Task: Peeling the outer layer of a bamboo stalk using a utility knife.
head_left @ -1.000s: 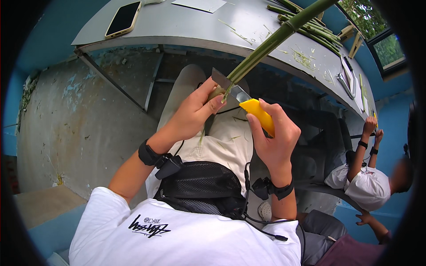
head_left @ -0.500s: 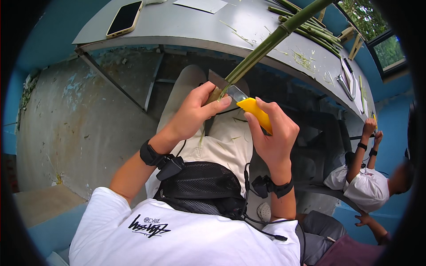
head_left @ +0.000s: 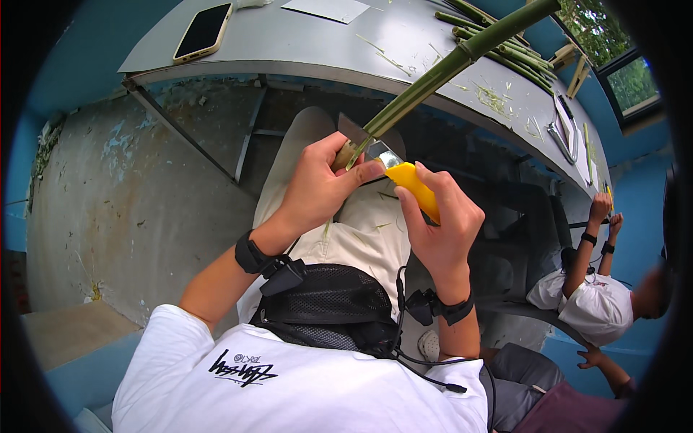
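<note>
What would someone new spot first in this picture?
Probably the bright yellow knife handle in the right hand, near the middle, its blade against a green stalk. That stalk slants toward the top right, the left hand at its lower end. A phone lies top left on the grey table.

Between left hand (head_left: pixel 321 180) and right hand (head_left: pixel 449 209): way blocked by yellow knife (head_left: pixel 417 189), blade crossing green stalk (head_left: pixel 426 86). Stalk slants up-right across table's (head_left: pixel 267 43) near edge; bars straight sideways sweep there. Left of left hand: open air above floor (head_left: pixel 144 180), out to slanted table leg (head_left: pixel 180 131). Between phone (head_left: pixel 203 32) and stalk: room over table, low shavings (head_left: pixel 393 61) beneath. Farther right: stalk pile (head_left: pixel 516 58), metal frame (head_left: pixel 565 137) obstruct tabletop.
</note>
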`<state>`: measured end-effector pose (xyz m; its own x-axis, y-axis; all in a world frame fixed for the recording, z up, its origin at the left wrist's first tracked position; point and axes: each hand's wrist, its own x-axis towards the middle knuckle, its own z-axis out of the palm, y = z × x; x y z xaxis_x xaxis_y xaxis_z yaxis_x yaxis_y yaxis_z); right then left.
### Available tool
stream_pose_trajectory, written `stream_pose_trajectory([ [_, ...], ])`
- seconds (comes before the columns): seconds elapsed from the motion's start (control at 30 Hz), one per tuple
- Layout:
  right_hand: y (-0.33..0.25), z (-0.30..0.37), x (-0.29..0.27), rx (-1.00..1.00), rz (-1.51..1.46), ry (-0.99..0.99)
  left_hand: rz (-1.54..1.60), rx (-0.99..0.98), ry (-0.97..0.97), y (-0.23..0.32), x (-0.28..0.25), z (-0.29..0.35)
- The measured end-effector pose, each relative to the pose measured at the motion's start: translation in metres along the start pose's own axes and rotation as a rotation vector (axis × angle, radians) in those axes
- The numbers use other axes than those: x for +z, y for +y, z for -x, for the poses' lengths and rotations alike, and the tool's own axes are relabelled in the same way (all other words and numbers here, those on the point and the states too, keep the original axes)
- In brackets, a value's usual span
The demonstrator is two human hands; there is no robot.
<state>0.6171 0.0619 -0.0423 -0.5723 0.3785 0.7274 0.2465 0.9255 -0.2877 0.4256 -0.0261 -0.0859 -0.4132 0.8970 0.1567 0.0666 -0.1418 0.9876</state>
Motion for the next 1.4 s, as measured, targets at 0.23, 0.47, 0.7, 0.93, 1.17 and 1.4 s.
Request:
stream_pose_trajectory([
  [0.23, -0.002, 0.0, -0.001, -0.001, 0.017, 0.013, -0.129, 0.028, 0.061, 0.005, 0.001, 0.0],
  [0.47, -0.007, 0.001, -0.001, 0.023, 0.015, 0.036, -0.261, 0.063, 0.085, 0.004, 0.001, 0.0],
  [0.7, 0.0, 0.001, -0.001, 0.054, 0.04, 0.029, 0.048, 0.096, -0.037, -0.007, -0.003, 0.0],
  [0.93, 0.003, 0.003, 0.0, 0.061, 0.045, 0.013, 0.04, 0.195, -0.109, -0.011, -0.01, -0.012],
  [1.17, 0.002, 0.003, 0.004, 0.029, 0.027, 0.0, -0.021, 0.096, -0.069, -0.006, -0.008, -0.004],
  [1.4, 0.001, 0.005, 0.005, 0.024, 0.019, -0.003, -0.078, 0.098, 0.006, 0.002, -0.003, -0.001],
])
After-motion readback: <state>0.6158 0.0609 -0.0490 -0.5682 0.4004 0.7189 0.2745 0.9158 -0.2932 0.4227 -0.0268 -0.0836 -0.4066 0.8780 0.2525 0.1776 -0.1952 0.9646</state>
